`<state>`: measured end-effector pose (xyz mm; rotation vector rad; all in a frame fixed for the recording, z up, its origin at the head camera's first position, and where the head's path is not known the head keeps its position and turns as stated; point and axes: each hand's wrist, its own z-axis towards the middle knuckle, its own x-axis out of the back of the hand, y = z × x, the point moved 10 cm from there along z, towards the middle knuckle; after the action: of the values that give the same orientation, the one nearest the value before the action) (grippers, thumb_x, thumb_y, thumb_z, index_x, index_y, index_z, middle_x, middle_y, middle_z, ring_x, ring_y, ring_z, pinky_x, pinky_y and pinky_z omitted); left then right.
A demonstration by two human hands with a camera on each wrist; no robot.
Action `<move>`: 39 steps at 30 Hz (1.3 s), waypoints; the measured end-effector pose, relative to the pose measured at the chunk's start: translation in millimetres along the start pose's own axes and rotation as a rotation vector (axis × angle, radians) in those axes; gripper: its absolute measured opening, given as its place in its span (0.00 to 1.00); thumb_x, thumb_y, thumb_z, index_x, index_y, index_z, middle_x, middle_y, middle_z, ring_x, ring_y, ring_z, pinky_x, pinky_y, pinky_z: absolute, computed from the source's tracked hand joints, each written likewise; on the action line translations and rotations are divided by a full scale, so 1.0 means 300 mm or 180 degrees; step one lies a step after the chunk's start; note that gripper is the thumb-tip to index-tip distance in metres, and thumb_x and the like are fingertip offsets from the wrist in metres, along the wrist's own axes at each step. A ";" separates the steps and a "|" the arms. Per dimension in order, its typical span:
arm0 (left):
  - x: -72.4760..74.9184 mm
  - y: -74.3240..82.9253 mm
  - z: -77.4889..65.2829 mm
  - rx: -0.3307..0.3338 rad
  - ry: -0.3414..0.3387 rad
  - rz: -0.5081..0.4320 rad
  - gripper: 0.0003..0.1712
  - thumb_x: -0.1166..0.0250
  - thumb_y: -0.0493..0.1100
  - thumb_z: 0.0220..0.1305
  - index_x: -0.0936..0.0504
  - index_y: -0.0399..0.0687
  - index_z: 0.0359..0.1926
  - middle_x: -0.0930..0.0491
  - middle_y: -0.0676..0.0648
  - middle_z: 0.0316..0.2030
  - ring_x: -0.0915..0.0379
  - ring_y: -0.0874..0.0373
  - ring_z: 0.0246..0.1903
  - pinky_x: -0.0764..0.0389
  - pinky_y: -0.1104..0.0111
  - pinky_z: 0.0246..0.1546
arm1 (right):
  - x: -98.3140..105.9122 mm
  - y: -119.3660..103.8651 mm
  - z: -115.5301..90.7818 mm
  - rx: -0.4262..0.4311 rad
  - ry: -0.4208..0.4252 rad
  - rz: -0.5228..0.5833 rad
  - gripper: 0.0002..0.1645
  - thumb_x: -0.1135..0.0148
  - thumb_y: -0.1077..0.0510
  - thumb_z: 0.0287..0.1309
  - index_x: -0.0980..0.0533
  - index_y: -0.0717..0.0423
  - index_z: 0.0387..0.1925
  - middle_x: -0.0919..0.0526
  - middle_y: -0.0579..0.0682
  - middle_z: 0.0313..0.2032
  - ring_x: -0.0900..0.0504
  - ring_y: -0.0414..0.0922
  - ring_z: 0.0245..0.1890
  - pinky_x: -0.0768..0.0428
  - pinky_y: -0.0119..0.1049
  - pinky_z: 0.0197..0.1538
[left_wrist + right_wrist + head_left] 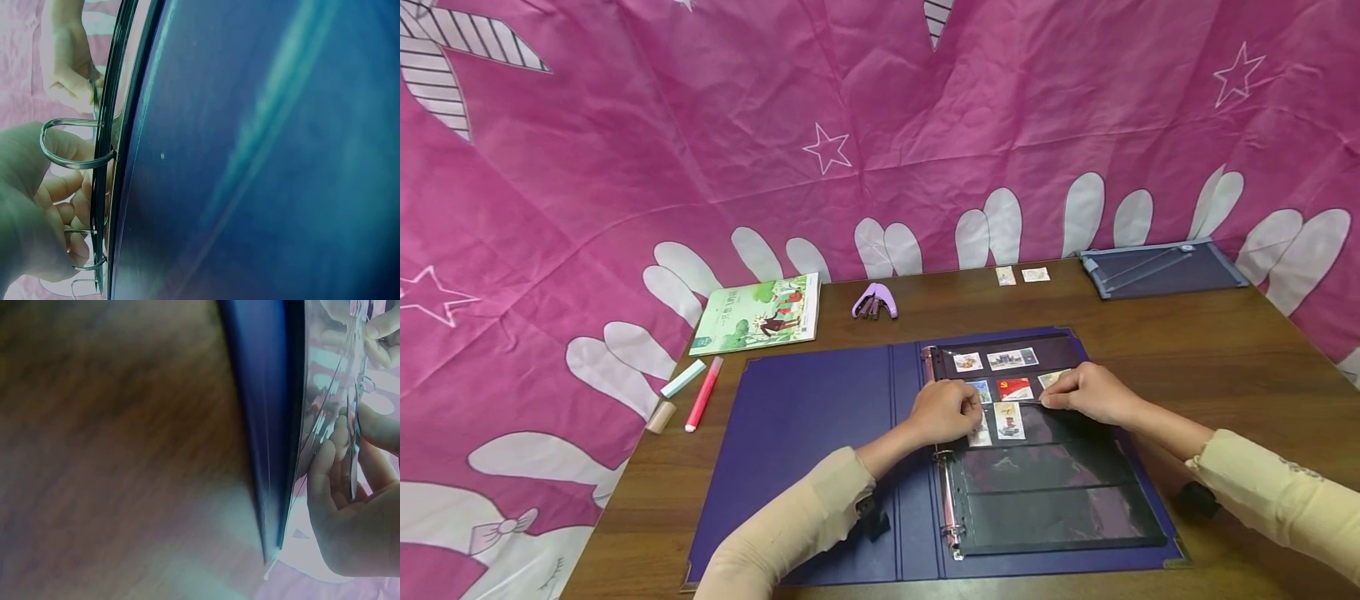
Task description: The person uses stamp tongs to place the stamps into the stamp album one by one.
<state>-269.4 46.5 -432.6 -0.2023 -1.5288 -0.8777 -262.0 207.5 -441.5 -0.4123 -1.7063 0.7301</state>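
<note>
A stamp album [820, 433] lies spread on the table, a black ring-bound page [1052, 508] on its right side. Several stamps sit in the page's upper rows, among them a red stamp [1015, 389] and a tall pale stamp [1009, 421]. My right hand [1093, 393] pinches a pale stamp [1054, 379] at the right end of the second row. My left hand [946, 411] has curled fingers at the clear pocket strip near the rings [78, 142], partly covering stamps there. I cannot tell how firmly it holds the strip. Thumb and fingers of the right hand [353, 531] face each other in the right wrist view.
Two loose stamps [1035, 274] lie at the back, left of a dark mesh zip pouch [1165, 268]. A purple clip-like tool [876, 301] and a green picture book [756, 312] are behind the album. Left of it lie a red marker [703, 396], a pale blue stick [682, 378] and a tan cylinder [661, 417].
</note>
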 end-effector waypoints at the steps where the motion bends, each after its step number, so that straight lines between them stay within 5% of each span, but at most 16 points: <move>1: 0.000 -0.001 0.000 0.0002 0.0002 -0.0004 0.07 0.42 0.41 0.50 0.21 0.57 0.20 0.25 0.61 0.17 0.35 0.72 0.21 0.35 0.77 0.33 | -0.001 0.002 0.000 -0.0010 -0.0010 0.0024 0.13 0.34 0.52 0.51 0.15 0.57 0.33 0.13 0.53 0.35 0.21 0.40 0.36 0.26 0.33 0.39; 23: -0.002 0.005 0.003 -0.0047 0.0000 0.0038 0.08 0.42 0.42 0.50 0.21 0.58 0.19 0.25 0.62 0.16 0.34 0.72 0.21 0.34 0.77 0.33 | -0.017 0.037 0.000 -0.0272 -0.0119 0.0264 0.16 0.34 0.51 0.51 0.16 0.60 0.35 0.15 0.54 0.36 0.26 0.40 0.32 0.28 0.33 0.35; 39: 0.000 0.000 0.003 0.0007 -0.0004 0.0020 0.08 0.42 0.41 0.50 0.22 0.57 0.19 0.26 0.61 0.15 0.35 0.72 0.20 0.35 0.78 0.32 | -0.016 0.019 0.010 -0.0124 -0.0074 0.0177 0.13 0.33 0.53 0.50 0.15 0.58 0.33 0.14 0.54 0.36 0.23 0.39 0.34 0.27 0.32 0.36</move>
<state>-270.0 47.2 -432.6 -0.2060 -1.5294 -0.8709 -264.2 208.0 -449.2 -0.4814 -1.7390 0.7454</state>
